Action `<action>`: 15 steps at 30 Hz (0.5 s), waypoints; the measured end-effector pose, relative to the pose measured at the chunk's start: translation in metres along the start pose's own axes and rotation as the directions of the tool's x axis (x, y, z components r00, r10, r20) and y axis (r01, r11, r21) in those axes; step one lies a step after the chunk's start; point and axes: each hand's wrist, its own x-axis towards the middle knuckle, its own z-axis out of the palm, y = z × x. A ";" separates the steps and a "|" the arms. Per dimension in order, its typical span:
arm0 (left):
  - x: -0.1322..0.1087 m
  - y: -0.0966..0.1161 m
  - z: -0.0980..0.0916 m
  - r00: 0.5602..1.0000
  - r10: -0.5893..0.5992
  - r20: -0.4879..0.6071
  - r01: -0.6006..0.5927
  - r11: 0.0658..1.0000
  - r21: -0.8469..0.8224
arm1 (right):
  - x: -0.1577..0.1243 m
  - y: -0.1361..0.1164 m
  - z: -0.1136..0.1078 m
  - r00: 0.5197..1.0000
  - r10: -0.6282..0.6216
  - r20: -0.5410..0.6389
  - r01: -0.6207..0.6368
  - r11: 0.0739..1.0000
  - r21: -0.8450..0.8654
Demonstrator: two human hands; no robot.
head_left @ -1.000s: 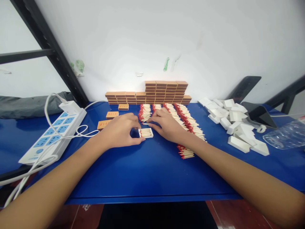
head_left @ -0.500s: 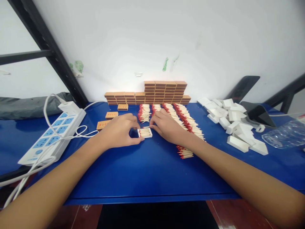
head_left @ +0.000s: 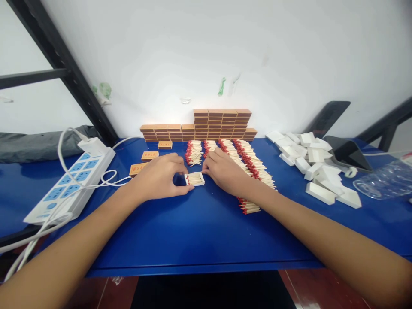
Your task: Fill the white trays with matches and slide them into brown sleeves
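Observation:
My left hand [head_left: 161, 177] holds a small white matchbox tray [head_left: 202, 179] by its left end, between thumb and fingers. Inside the tray lie several loose matches [head_left: 193, 177], heads towards the left. At the tray's far right corner are the fingertips of my right hand [head_left: 222, 169], pinched together; whatever they may grip is hidden. Behind both hands, rows of red-headed matches [head_left: 194, 153] lie on the blue table [head_left: 180, 240]. The right hand and forearm cover part of these rows.
Closed orange matchboxes [head_left: 150, 156] lie beyond my left hand. More are stacked [head_left: 222, 122] along the wall. A pile of white trays [head_left: 322, 161], a dark stand [head_left: 347, 150] and a clear plastic bottle [head_left: 383, 182] are at right. A power strip [head_left: 72, 182] with white cables is at left.
A match seen along the tray's far edge between the hands no longer shows there. Both hands stay almost in place, and the view has shifted slightly.

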 end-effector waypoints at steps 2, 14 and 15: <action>0.000 0.000 0.000 1.000 0.000 -0.004 0.000 1.000 0.002 | 0.000 0.001 -0.004 1.000 0.011 -0.001 -0.011 1.000 -0.016; 0.001 0.007 0.002 1.000 0.016 -0.010 -0.016 1.000 0.008 | -0.008 -0.027 -0.018 0.998 -0.055 0.006 0.055 0.997 -0.057; 0.001 0.007 0.002 1.000 0.016 -0.007 -0.016 1.000 0.010 | -0.009 -0.029 -0.017 0.998 -0.058 0.016 0.059 0.997 -0.042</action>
